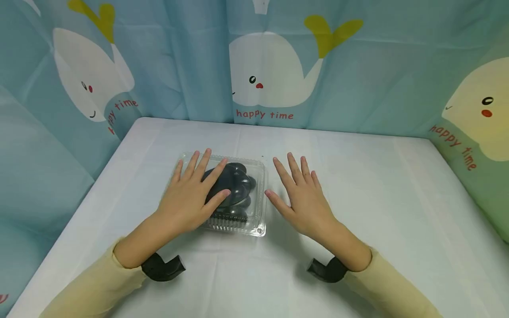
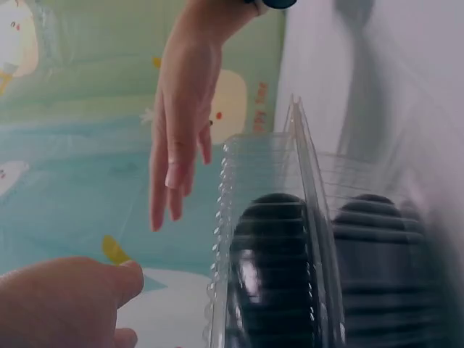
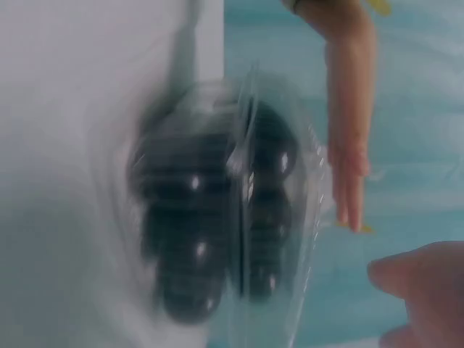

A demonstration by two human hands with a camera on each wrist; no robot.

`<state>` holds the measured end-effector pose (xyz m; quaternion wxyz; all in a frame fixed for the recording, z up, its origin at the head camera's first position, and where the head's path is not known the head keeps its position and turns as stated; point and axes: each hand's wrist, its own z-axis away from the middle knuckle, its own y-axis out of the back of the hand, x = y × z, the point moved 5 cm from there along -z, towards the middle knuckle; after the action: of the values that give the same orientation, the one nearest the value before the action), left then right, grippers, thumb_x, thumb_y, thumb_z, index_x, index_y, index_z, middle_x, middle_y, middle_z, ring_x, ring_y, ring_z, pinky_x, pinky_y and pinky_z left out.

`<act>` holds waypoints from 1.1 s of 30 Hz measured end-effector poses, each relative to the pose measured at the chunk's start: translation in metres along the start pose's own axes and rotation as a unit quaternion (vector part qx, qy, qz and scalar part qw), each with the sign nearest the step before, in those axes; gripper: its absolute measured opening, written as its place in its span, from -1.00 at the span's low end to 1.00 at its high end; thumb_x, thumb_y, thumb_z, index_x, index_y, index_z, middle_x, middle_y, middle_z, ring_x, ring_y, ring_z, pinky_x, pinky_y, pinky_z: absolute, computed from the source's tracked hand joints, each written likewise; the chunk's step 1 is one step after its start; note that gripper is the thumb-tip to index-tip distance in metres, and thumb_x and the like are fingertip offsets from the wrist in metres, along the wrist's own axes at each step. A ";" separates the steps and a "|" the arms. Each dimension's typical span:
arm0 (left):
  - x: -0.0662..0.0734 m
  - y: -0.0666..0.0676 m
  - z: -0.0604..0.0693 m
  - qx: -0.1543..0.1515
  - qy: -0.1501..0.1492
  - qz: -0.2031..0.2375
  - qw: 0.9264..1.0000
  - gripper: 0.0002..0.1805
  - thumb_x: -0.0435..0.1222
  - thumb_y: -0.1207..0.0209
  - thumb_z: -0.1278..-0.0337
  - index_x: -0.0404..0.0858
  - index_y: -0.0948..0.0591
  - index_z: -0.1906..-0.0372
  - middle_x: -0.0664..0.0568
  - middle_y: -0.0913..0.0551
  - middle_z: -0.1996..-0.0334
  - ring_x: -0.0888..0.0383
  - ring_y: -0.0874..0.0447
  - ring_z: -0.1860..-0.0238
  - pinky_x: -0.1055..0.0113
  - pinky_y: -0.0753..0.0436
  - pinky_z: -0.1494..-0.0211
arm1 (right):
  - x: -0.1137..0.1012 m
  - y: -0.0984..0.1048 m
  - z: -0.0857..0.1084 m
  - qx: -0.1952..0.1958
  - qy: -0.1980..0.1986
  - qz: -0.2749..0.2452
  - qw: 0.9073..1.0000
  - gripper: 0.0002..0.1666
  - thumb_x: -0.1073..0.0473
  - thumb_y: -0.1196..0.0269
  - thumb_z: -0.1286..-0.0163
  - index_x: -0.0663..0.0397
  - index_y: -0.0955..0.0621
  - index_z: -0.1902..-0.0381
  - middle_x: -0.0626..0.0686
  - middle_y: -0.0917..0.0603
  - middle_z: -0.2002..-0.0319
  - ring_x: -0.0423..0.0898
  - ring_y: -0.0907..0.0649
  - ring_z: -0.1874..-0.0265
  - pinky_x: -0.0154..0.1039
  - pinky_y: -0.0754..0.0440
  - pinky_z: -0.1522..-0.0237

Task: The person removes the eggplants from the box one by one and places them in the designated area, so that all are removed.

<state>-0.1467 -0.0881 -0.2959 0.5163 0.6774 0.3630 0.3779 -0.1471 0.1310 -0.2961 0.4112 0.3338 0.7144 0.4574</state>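
A clear plastic clamshell box (image 1: 258,216) lies on the white table, its lid down. Within it sits a glossy black thing (image 1: 238,187) with rounded lobes; its kind is unclear. Over the left part of the box hovers my left hand (image 1: 188,198), fingers straight and spread, hiding some of the contents. My right hand (image 1: 304,201) is held in the air just right of the box, its fingers likewise spread, holding nothing. From the side, the left wrist view shows the box (image 2: 319,217) apart from the left thumb (image 2: 80,297). The right wrist view is blurred around the box (image 3: 243,210).
A white cloth covers the table (image 1: 358,198). Behind and at the sides hangs a blue-green curtain (image 1: 397,66) with whale prints. Dark curved pieces (image 1: 163,267) stick out at both wrists, beside the cream sleeves (image 1: 95,282).
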 end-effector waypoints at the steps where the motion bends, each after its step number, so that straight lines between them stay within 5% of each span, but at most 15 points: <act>1: -0.001 0.001 0.003 0.002 -0.001 0.001 1.000 -0.28 0.24 0.36 -0.28 0.01 0.03 -0.44 -0.13 0.18 -0.43 -0.06 0.38 -0.41 -0.10 0.30 -0.35 | -0.004 -0.001 0.000 0.001 0.006 -0.001 1.000 -0.19 -0.30 0.08 -0.36 -0.19 0.02 -0.44 0.12 0.11 -0.43 0.14 0.20 -0.37 0.29 0.03 -0.23; 15: -0.029 0.004 0.046 0.023 0.014 0.036 0.999 -0.32 0.12 0.17 -0.31 -0.02 -0.01 -0.43 -0.11 0.10 -0.42 -0.05 0.27 -0.41 -0.15 0.10 -0.33 | -0.057 -0.024 -0.008 0.003 0.093 -0.010 0.996 -0.17 -0.24 0.01 -0.36 -0.09 0.00 -0.44 0.16 0.02 -0.41 0.22 0.03 -0.35 0.24 -0.08 -0.23; 26: -0.065 0.002 0.080 0.080 0.030 0.055 0.995 -0.32 -0.05 0.02 -0.30 -0.06 -0.04 -0.43 -0.11 -0.01 -0.41 -0.13 0.00 -0.36 -0.09 -0.03 -0.32 | -0.103 -0.047 -0.011 -0.020 0.165 0.020 0.986 -0.18 -0.28 0.06 -0.37 -0.07 -0.02 -0.43 0.17 -0.05 -0.40 0.18 0.02 -0.36 0.19 -0.16 -0.23; 33: -0.075 -0.010 0.096 0.120 0.044 0.111 0.986 -0.36 -0.16 -0.04 -0.27 -0.09 -0.13 -0.40 -0.05 -0.12 -0.38 -0.21 -0.27 -0.22 -0.18 -0.32 -0.07 | -0.124 -0.057 -0.016 -0.025 0.187 0.069 0.980 -0.11 -0.36 0.04 -0.30 -0.07 -0.04 -0.43 0.17 -0.07 -0.39 0.18 -0.03 -0.35 0.16 -0.13 -0.25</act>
<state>-0.0965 -0.1926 -0.3336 0.3701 0.7532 0.3506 0.4158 -0.1128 -0.0010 -0.3106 0.2459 0.2802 0.7426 0.5563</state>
